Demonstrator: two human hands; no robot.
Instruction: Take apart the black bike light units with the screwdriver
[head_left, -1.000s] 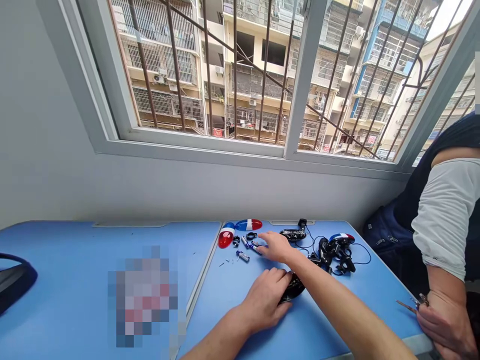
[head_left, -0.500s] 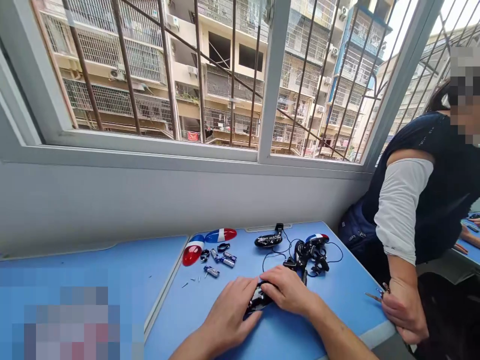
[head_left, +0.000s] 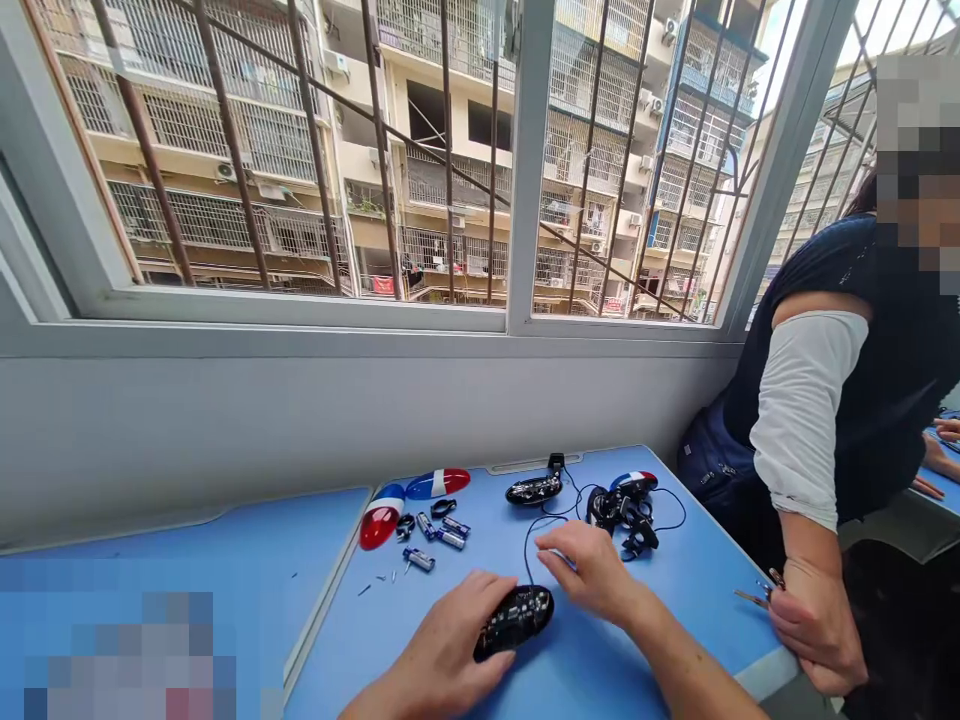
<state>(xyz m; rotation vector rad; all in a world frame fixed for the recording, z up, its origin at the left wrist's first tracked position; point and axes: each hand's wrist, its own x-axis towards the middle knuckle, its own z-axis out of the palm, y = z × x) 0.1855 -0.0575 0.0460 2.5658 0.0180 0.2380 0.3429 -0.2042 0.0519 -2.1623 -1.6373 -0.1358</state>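
My left hand (head_left: 457,635) grips the near left side of a black oval light housing (head_left: 521,617), thumb below and fingers along its top. Its upward side shows an exposed board with small parts. A thin black cable (head_left: 527,550) leads from its far edge. Just right of and above the housing, my right hand (head_left: 589,568) hovers apart from it, fingers loosely bent, with a gap between thumb and forefinger and nothing visible in it. A second black oval housing (head_left: 534,490) lies farther back, with a small black block (head_left: 556,463) behind it.
To the left lie red-white-blue covers (head_left: 382,517), several batteries (head_left: 418,559), black clamp rings (head_left: 443,508) and small screws (head_left: 364,589). Black parts with cables (head_left: 636,525) are heaped at right. A co-worker's hand (head_left: 814,630) holding metal tools rests by the table's right edge.
My right hand has let go of the housing and lifted up and right, uncovering the board. My left hand still holds the housing. The camera view has tilted slightly.
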